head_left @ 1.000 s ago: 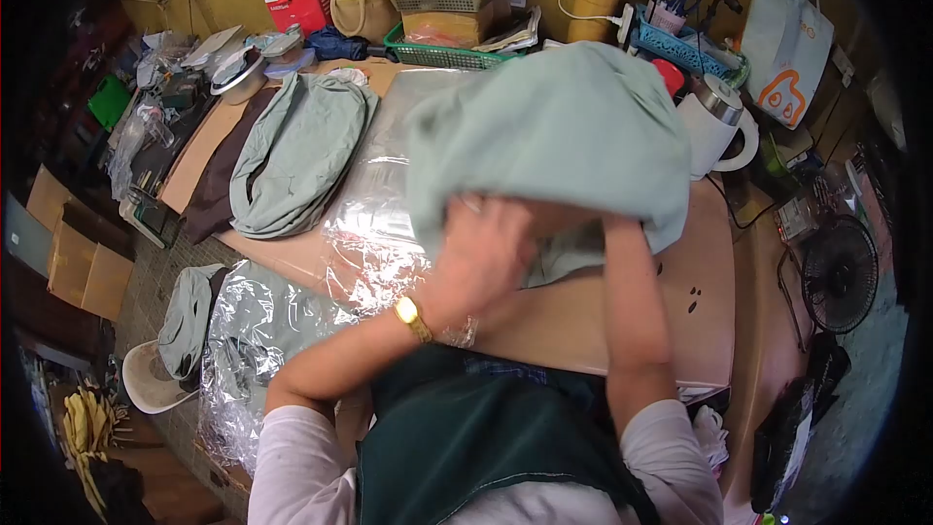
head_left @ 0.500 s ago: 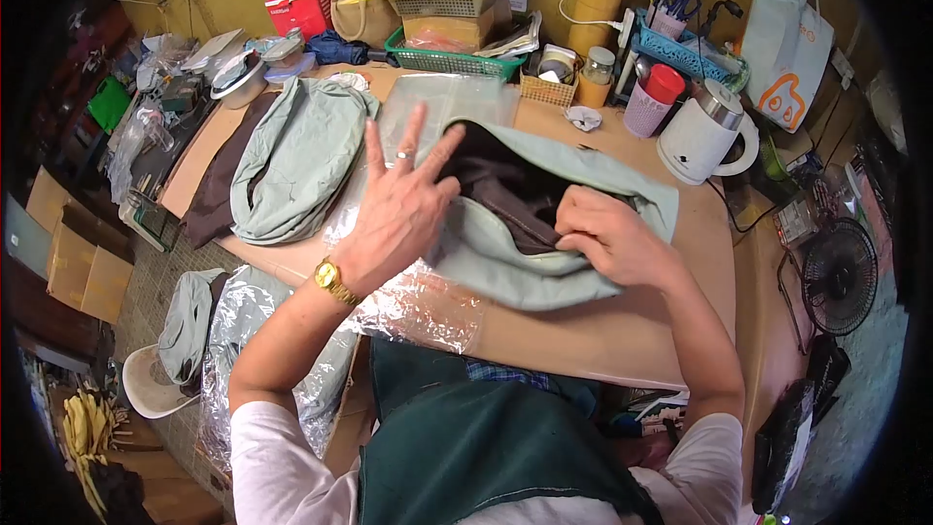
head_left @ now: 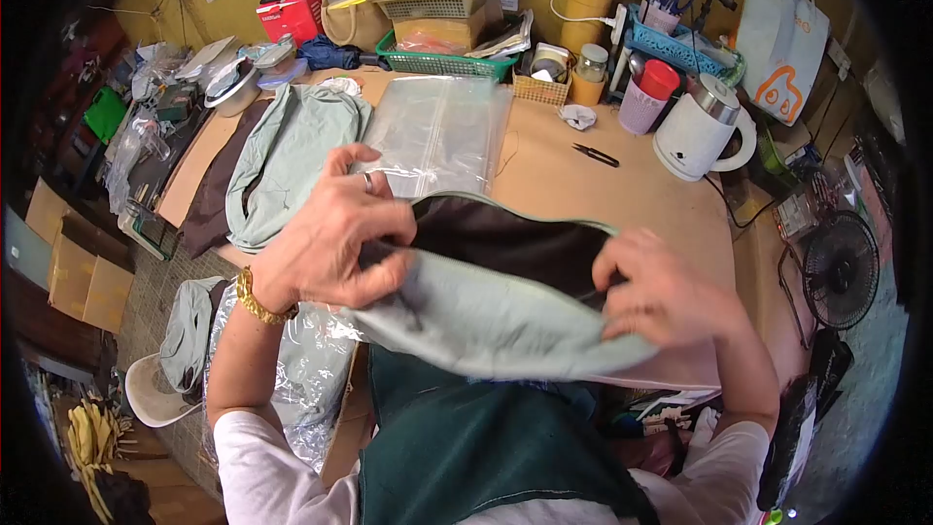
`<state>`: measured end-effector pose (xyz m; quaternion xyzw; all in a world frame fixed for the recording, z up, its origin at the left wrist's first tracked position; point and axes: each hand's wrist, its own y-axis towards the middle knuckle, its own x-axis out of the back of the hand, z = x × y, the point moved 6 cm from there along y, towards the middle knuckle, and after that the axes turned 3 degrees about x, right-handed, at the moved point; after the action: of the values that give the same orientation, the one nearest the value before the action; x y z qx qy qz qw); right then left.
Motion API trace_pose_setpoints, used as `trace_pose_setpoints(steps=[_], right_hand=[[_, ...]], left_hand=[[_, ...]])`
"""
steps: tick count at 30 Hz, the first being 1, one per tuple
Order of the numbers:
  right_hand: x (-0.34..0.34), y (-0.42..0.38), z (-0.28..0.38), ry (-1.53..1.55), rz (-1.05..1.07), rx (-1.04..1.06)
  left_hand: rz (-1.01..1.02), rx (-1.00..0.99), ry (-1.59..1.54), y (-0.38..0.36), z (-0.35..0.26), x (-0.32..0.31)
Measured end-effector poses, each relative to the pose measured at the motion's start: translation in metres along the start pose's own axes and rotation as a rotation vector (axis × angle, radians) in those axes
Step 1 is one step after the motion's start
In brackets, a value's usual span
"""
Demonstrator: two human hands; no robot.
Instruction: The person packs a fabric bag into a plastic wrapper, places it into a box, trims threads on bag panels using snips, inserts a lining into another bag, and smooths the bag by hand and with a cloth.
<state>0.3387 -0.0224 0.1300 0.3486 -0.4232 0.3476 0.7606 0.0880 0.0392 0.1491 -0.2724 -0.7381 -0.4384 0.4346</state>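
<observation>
A pale green cloth piece [head_left: 496, 316], open along the top like a pouch, is held up over the near edge of the table. Its dark brown lining [head_left: 505, 248] shows through the wide opening. My left hand [head_left: 340, 233] is closed on the left end of the opening, with a ring and a gold watch on that arm. At the opposite end, the fingers of my right hand [head_left: 656, 292] curl around the cloth rim, slightly blurred. Small black thread snips [head_left: 596, 155] lie on the table beyond the cloth.
Clear plastic bags [head_left: 432, 131] lie flat behind the cloth. Another pale green cloth piece [head_left: 292, 156] rests at the left. A white electric kettle [head_left: 692, 131] and a pink cup [head_left: 641, 109] stand at the right. Behind is a green basket [head_left: 442, 63]; a fan [head_left: 841, 267] is far right.
The cloth has come nearer to my body, uncovering the plastic bags and the snips. My left hand, spread before, now grips its left end. My right hand has moved right and down.
</observation>
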Motion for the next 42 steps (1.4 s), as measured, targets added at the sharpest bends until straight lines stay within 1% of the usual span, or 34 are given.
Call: trace_pose_setpoints(steps=[1, 3, 4, 5, 7, 8, 9, 10, 11, 12, 13, 14, 15, 16, 17, 18, 19, 20, 24, 25, 26, 27, 29, 30, 32, 33, 35, 36, 37, 38, 40, 41, 42], right_hand=[[0.001, -0.002, 0.009, -0.003, 0.003, 0.007], [0.001, -0.006, 0.020, 0.070, 0.002, -0.009], [0.000, -0.009, 0.012, 0.154, 0.013, -0.050], [0.000, -0.012, 0.004, 0.237, 0.021, -0.093], [-0.018, -0.022, -0.031, 0.308, 0.352, -0.499], [-0.016, -0.025, -0.041, 0.308, 0.348, -0.499], [-0.021, -0.030, -0.042, 0.416, 0.505, -0.358], [-0.023, -0.033, -0.038, 0.519, 0.661, -0.212], [-0.007, -0.025, -0.045, 0.369, 0.597, -0.265], [0.011, -0.020, -0.045, 0.221, 0.534, -0.316], [0.042, -0.003, -0.035, -0.210, 0.149, -0.308], [0.069, 0.005, -0.016, -0.631, -0.248, -0.283], [0.075, 0.011, -0.026, -0.629, -0.247, -0.285], [0.087, 0.020, -0.052, -0.794, -0.233, -0.442], [0.059, 0.024, -0.085, -0.623, 0.128, -0.578], [0.030, 0.019, -0.112, -0.438, 0.482, -0.716], [-0.027, -0.003, -0.111, 0.153, 1.117, -0.751], [-0.027, -0.006, -0.112, 0.143, 1.102, -0.755], [-0.021, -0.016, -0.079, 0.287, 0.458, -0.361], [0.003, -0.016, -0.082, 0.049, 0.279, -0.554], [0.036, -0.011, -0.068, -0.193, 0.091, -0.740], [0.042, -0.005, -0.053, -0.191, 0.086, -0.744], [0.069, 0.007, -0.015, -0.679, -0.263, -0.597], [0.064, 0.005, -0.012, -0.678, -0.263, -0.604], [0.048, -0.001, -0.006, -0.865, -0.176, -0.629], [0.038, -0.005, -0.003, -0.866, -0.174, -0.632], [0.004, -0.021, -0.014, -0.725, -0.016, -0.814], [-0.012, -0.029, -0.018, -0.715, -0.004, -0.821], [-0.035, -0.037, -0.027, -0.571, 0.007, -0.810], [-0.057, -0.044, -0.034, -0.427, 0.017, -0.799], [-0.093, -0.051, -0.045, -0.442, 0.007, -0.785], [-0.103, -0.050, -0.046, -0.473, -0.018, -0.762], [-0.112, -0.047, -0.045, -0.432, 0.003, -0.819]], left_hand=[[-0.005, 0.004, 0.005, -0.001, 0.002, 0.001], [0.072, 0.020, -0.090, -0.009, 0.007, -0.001], [0.120, 0.068, -0.232, -0.014, 0.012, 0.003], [0.118, 0.073, -0.230, -0.017, 0.010, 0.005], [0.228, 0.048, -0.661, -0.023, -0.001, 0.004], [0.442, 0.000, -0.665, -0.021, -0.015, -0.006], [0.642, 0.056, -0.519, -0.022, -0.025, -0.019], [0.613, 0.089, -0.236, -0.022, -0.026, -0.022], [0.577, 0.122, 0.042, -0.021, -0.025, -0.021], [0.561, 0.255, 0.242, -0.008, -0.026, -0.013], [0.540, 0.387, 0.444, 0.002, -0.023, -0.002], [0.066, 0.311, 0.617, 0.014, -0.022, 0.021], [-0.395, 0.111, 0.891, 0.027, -0.033, 0.045], [-0.292, 0.190, 0.794, 0.034, -0.007, 0.046], [-0.190, 0.273, 0.688, 0.031, 0.014, 0.035], [0.357, 0.270, 0.679, 0.028, 0.028, -0.023], [0.904, 0.240, 0.641, 0.011, 0.035, -0.070], [0.895, 0.236, 0.657, 0.013, 0.034, -0.064], [0.764, 0.346, 0.429, 0.009, 0.010, -0.037], [0.746, 0.375, 0.354, 0.006, 0.003, -0.033], [0.523, 0.422, 0.439, 0.016, 0.001, -0.014], [0.174, 0.334, 0.524, 0.023, -0.011, 0.008], [-0.063, 0.301, 0.660, 0.029, -0.031, 0.025], [-0.060, 0.295, 0.656, 0.027, -0.036, 0.020], [-0.044, 0.361, 0.657, 0.016, -0.044, 0.006], [0.024, 0.402, 0.582, 0.007, -0.046, -0.008], [0.088, 0.431, 0.513, -0.015, -0.049, -0.044], [0.145, 0.453, 0.445, -0.026, -0.048, -0.065], [0.203, 0.476, 0.374, -0.036, -0.045, -0.088], [0.216, 0.479, 0.362, -0.042, -0.041, -0.109], [0.387, 0.611, 0.239, -0.057, -0.029, -0.152], [0.396, 0.616, 0.230, -0.059, -0.029, -0.158], [0.356, 0.624, 0.211, -0.057, -0.027, -0.160]])
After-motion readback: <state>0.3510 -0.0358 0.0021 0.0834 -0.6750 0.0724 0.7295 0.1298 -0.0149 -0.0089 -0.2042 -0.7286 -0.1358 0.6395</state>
